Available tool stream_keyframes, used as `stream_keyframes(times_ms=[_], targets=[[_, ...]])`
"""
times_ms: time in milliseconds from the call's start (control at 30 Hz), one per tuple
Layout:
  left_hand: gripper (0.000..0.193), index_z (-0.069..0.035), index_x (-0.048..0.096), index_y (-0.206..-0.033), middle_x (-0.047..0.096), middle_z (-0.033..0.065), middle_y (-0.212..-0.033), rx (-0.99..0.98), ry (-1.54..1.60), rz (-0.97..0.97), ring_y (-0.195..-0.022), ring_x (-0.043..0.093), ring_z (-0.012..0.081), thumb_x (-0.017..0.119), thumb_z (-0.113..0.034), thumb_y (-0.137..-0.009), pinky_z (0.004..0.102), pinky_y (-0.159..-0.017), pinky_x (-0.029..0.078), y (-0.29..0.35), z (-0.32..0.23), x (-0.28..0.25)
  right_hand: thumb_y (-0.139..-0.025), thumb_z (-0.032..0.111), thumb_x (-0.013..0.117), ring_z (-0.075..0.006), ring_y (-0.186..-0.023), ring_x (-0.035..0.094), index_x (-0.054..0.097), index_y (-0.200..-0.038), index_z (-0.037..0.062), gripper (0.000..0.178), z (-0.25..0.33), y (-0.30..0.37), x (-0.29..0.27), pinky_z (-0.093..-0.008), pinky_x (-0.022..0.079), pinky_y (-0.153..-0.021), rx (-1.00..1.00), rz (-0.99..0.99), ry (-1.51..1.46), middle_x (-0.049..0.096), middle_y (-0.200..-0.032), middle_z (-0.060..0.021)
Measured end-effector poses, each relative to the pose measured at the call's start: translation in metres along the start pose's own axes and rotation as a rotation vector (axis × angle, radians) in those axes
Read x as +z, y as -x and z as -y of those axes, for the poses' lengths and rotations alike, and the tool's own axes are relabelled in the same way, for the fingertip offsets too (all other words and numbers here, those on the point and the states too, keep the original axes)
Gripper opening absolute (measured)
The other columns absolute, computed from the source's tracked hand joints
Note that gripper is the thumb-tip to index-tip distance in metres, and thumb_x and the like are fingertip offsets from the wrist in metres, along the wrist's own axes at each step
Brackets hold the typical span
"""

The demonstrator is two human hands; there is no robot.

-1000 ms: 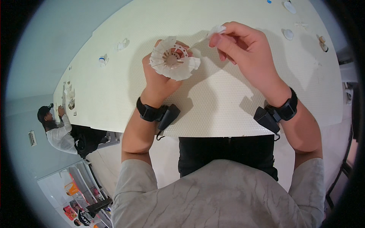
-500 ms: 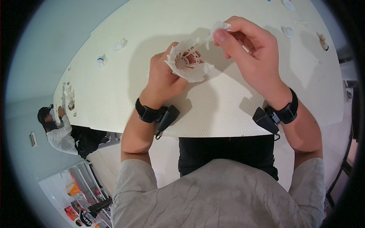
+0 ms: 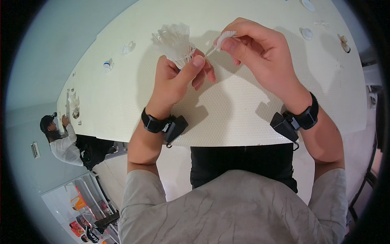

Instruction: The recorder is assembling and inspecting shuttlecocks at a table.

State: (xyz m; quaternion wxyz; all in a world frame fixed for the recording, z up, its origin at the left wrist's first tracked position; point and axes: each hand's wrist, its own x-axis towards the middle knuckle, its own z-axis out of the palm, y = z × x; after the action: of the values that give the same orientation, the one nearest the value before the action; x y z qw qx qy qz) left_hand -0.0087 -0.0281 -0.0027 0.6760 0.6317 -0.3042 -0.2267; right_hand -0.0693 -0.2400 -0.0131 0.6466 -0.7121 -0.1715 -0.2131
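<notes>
My left hand [image 3: 172,83] is closed around the base of a white shuttlecock [image 3: 172,40]. Its ruffled skirt of feather-like vanes points up and away from me, with thin open ribs showing near the thumb. A speck of blue shows at its base between the fingers; the rest of the base is hidden. To the right, my right hand [image 3: 264,53] pinches a small curved white feather [image 3: 226,38] between thumb and forefinger. The feather's thin stem slants down to the left, its tip close to my left thumb. Whether it touches the shuttlecock I cannot tell.
On the white textured table [image 3: 122,110] lie a clear piece [image 3: 128,48], a small blue-and-white piece [image 3: 107,64], white discs [image 3: 307,33] and a brownish piece [image 3: 345,44]. Another person [image 3: 65,142] sits at the table's far left end, by a rack [image 3: 81,203].
My left hand has tilted the shuttlecock, so its skirt now faces away instead of its opening facing me. My right hand has brought the feather slightly left and down toward my left thumb.
</notes>
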Motion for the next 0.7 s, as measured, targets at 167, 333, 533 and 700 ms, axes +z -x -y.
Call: stream_keyframes(times_ms=[167,333,533,700], targets=[[0.011,0.0,0.06,-0.093,0.068,0.01,-0.079,0.013,0.007,-0.092,-0.057,0.054,0.0087,0.061,-0.011,-0.096,0.0246,-0.05,0.043,-0.001,-0.001,0.003,-0.092,0.012,0.07,-0.0029,-0.069,0.052,0.069,-0.106,0.0028,0.017,0.011,-0.001,0.007,-0.0185,0.041,-0.061,0.055,-0.029,0.037,0.063,-0.083,0.0013],[0.008,0.001,0.062,-0.095,0.068,0.0086,-0.082,0.093,-0.112,-0.126,-0.067,0.062,0.0119,0.067,-0.002,-0.09,0.0259,-0.057,0.048,0.0,0.011,0.0,-0.094,0.007,0.066,-0.004,-0.069,0.054,0.067,-0.106,0.002,0.013,0.007,0.001,0.004,-0.0189,0.043,-0.062,0.231,0.057,0.076,0.065,-0.084,0.0004],[0.012,0.001,0.062,-0.099,0.068,0.0087,-0.089,0.265,-0.527,-0.107,-0.074,0.063,0.0127,0.069,-0.001,-0.089,0.0255,-0.062,0.049,-0.002,0.017,-0.005,-0.092,0.018,0.072,-0.0002,-0.058,0.048,0.072,-0.098,0.0028,0.017,0.007,0.0,0.005,-0.0185,0.035,-0.051,0.113,-0.223,-0.061,0.058,-0.065,0.0042],[0.026,-0.003,0.063,-0.098,0.068,0.0095,-0.083,0.39,-0.802,-0.097,-0.07,0.067,0.024,0.071,-0.001,-0.073,0.0293,-0.068,0.053,-0.007,0.018,-0.003,-0.096,0.01,0.064,-0.0051,-0.067,0.059,0.068,-0.097,0.0019,0.009,0.012,0.002,0.0,-0.0189,0.045,-0.056,-0.024,-0.145,0.142,0.068,-0.081,-0.0021]])
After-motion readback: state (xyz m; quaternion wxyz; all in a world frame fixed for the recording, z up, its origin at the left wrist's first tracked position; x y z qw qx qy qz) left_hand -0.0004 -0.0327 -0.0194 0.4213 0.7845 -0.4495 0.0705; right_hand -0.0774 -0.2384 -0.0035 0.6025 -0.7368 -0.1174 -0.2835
